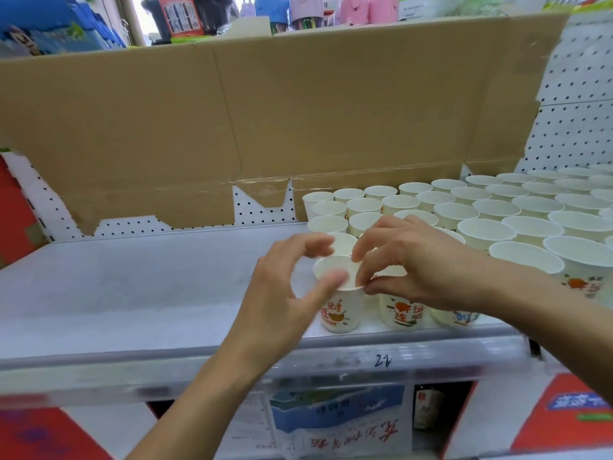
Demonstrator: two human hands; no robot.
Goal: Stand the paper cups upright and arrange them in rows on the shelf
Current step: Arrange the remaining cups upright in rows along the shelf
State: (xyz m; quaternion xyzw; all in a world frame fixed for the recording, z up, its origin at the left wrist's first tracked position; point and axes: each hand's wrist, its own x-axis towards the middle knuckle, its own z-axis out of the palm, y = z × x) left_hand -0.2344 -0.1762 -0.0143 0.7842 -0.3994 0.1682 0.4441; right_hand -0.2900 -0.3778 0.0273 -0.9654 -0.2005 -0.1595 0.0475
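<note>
A white paper cup with a red and orange print stands upright near the front of the white shelf, at the left end of the front row. My right hand reaches in from the right and pinches the cup's rim between thumb and forefinger. My left hand curves loosely around the cup's left side; its blurred thumb is at the rim and a gap shows between palm and cup. Several rows of upright cups fill the shelf's right half.
A flattened cardboard sheet leans against the white pegboard behind the shelf. The shelf's left half is bare white surface. A clear price rail runs along the front edge. Red boxes and packaged goods sit on the level below.
</note>
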